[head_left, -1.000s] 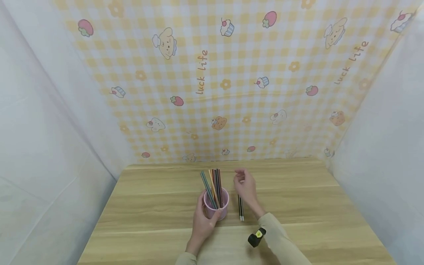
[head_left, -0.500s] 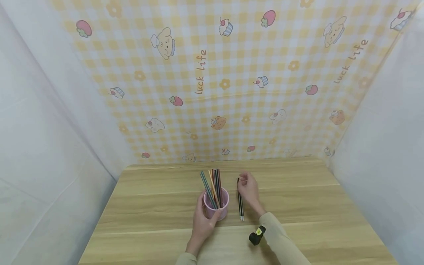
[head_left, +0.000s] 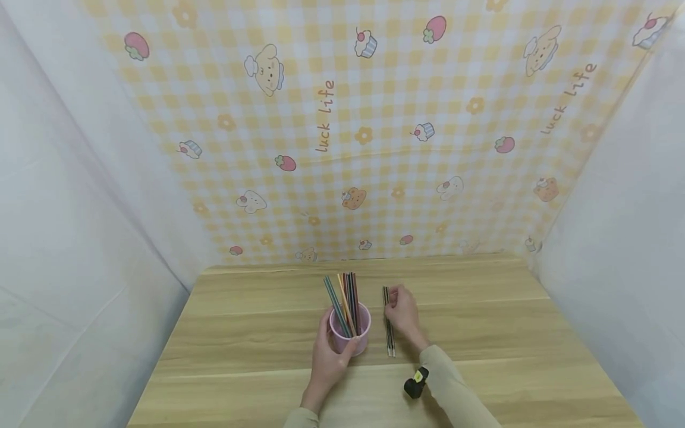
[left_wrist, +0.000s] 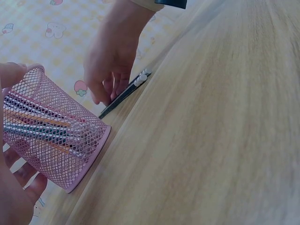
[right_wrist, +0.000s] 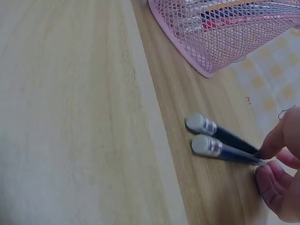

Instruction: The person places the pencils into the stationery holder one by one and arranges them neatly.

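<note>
My left hand (head_left: 327, 359) grips a pink mesh pencil cup (head_left: 362, 345) standing on the table, thumb near the rim. Several pencils (head_left: 348, 297) lean inside it, teal, orange, dark and reddish. Right of the cup, two dark pencils (head_left: 389, 339) lie side by side, white eraser ends toward me. My right hand (head_left: 404, 312) pinches them toward their far ends, the thumb on one side and curled fingers on the other in the right wrist view. Through the mesh in the left wrist view, the lower ends of the cup's pencils (left_wrist: 47, 129) show.
The wood-grain table (head_left: 241, 356) runs back to a yellow checked cloth (head_left: 332, 226) with cartoon prints. White sheets (head_left: 80, 238) hang on both sides. A black camera mount (head_left: 415, 383) sits at my right wrist.
My right hand has come back toward me from the pencils' far tips and now pinches them; their eraser ends have shifted slightly right. The left hand and cup stay in place.
</note>
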`<move>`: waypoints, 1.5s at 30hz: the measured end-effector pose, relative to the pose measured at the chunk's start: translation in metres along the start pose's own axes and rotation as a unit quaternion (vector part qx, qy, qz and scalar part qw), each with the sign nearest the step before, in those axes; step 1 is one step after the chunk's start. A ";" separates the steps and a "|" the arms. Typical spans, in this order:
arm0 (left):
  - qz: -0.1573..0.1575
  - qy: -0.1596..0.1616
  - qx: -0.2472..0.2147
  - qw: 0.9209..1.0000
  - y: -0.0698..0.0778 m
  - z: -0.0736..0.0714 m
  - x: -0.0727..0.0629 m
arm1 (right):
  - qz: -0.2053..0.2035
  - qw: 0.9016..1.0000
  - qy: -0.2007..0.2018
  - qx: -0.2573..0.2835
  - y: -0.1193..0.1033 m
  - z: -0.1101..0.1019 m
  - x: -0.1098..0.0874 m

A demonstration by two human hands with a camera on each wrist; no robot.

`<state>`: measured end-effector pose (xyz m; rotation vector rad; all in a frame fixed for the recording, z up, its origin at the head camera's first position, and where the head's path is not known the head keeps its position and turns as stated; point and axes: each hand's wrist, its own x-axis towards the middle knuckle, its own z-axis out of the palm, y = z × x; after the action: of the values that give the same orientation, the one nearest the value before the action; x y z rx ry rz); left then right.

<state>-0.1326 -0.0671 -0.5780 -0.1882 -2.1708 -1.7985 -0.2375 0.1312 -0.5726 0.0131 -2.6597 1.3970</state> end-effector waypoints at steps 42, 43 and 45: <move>0.007 0.008 0.009 1.000 0.002 0.001 -0.001 | 0.007 0.993 -0.020 -0.115 -0.011 -0.019 -0.007; 0.010 0.009 0.011 1.000 0.002 0.001 -0.001 | 0.005 0.994 -0.020 -0.109 -0.012 -0.020 -0.008; 0.014 0.010 0.013 1.000 0.001 0.001 -0.001 | 0.003 0.995 -0.023 -0.097 -0.015 -0.023 -0.009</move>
<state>-0.1317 -0.0661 -0.5772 -0.1933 -2.1659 -1.7499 -0.2247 0.1409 -0.5485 0.0165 -2.8230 1.1477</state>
